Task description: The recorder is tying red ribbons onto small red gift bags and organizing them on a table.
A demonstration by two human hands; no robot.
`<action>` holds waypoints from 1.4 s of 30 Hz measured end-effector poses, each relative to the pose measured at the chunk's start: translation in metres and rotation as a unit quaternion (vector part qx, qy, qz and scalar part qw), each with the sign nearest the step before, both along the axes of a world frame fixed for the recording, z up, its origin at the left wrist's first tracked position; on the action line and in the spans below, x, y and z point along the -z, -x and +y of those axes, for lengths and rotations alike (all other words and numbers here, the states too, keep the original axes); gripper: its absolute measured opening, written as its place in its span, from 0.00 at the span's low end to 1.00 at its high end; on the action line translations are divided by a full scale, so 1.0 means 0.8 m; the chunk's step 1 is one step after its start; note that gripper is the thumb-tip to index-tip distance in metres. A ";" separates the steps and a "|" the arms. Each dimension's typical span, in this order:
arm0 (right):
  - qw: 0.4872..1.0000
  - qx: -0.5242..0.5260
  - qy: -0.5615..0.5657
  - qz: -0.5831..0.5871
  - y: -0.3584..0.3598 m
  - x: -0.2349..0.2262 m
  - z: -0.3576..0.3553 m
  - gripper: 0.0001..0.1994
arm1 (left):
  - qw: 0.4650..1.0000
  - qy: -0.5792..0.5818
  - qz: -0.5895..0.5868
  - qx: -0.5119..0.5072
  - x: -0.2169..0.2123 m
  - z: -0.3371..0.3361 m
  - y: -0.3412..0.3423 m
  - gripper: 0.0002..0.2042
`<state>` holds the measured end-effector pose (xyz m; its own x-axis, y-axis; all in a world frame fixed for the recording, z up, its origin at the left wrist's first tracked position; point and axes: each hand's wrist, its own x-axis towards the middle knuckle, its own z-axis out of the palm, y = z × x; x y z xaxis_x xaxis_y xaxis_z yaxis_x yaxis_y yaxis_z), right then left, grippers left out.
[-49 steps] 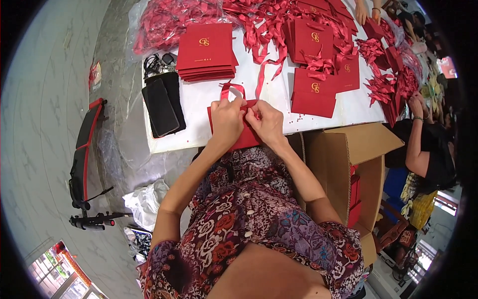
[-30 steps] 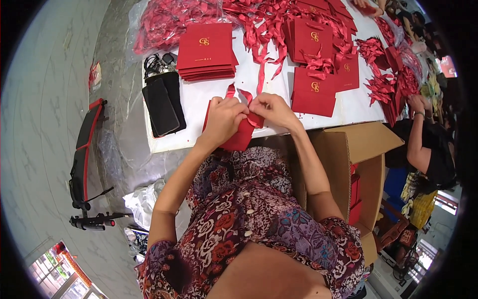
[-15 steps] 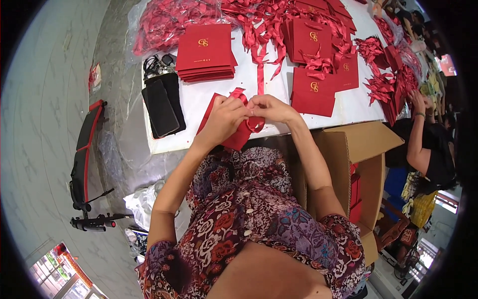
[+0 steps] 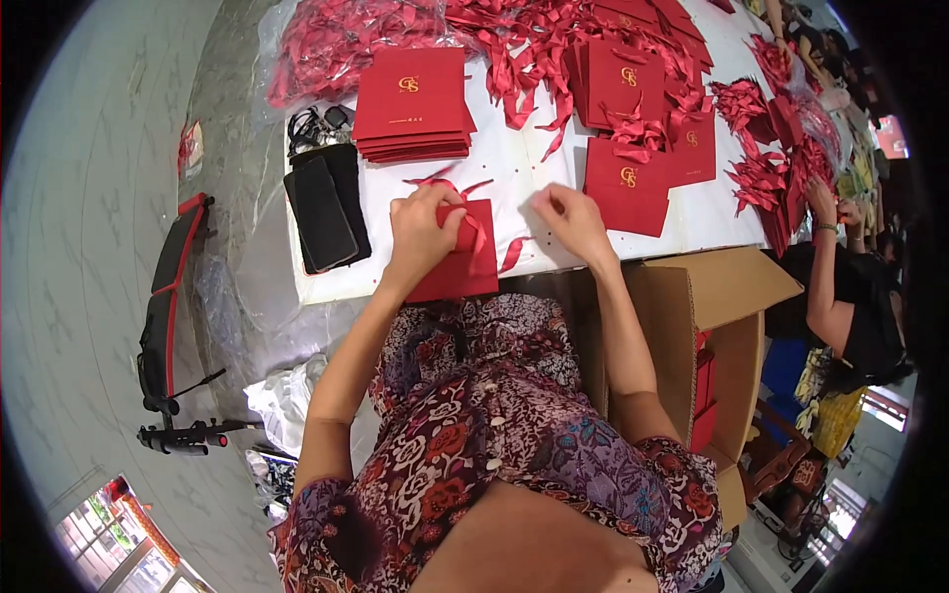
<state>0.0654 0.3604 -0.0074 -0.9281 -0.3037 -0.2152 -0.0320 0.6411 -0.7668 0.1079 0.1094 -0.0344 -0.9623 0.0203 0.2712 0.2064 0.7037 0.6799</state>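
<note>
My left hand (image 4: 423, 235) is closed on a red paper bag (image 4: 460, 277) at the table's near edge, the thumb pressed over it. Red ribbon (image 4: 476, 233) lies across the bag, and loose ribbon ends (image 4: 445, 182) stick out beyond my fingers. My right hand (image 4: 578, 227) hovers over the table to the right, apart from the bag. Its fingers curl inward, but the tips are blurred and I cannot make out whether anything is between them. A short red ribbon piece (image 4: 514, 254) lies between the bag and my right hand.
Beyond my left hand is a stack of red bags (image 4: 410, 104), with a black phone (image 4: 321, 215) to its left. Ribbon strands (image 4: 519, 84) and more red bags (image 4: 625, 198) cover the far and right sides. An open cardboard box (image 4: 727, 287) stands at right; another person's arm (image 4: 828, 267) reaches in.
My right hand has moved right, away from my left hand. The bag has turned and lies flatter under my left hand. The long ribbon strand in the middle no longer hangs toward me.
</note>
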 end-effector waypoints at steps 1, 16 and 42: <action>1.000 0.002 -0.001 0.000 -0.011 0.003 0.001 0.09 | 1.000 -0.001 0.000 0.002 0.005 -0.001 0.002 0.07; 0.991 -0.107 0.020 0.077 -0.052 0.029 -0.006 0.06 | 0.988 0.034 0.142 -0.043 0.000 0.032 0.015 0.07; 0.926 -0.143 0.135 0.322 -0.039 -0.006 -0.053 0.07 | 0.667 -0.619 -0.412 0.054 0.001 0.023 -0.025 0.11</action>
<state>0.0962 0.3182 -0.0026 -0.7113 -0.5188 0.4742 -0.6769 0.3238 -0.6611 0.1281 0.1281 -0.0353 -0.8058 0.3532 -0.4753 -0.5921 -0.4895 0.6401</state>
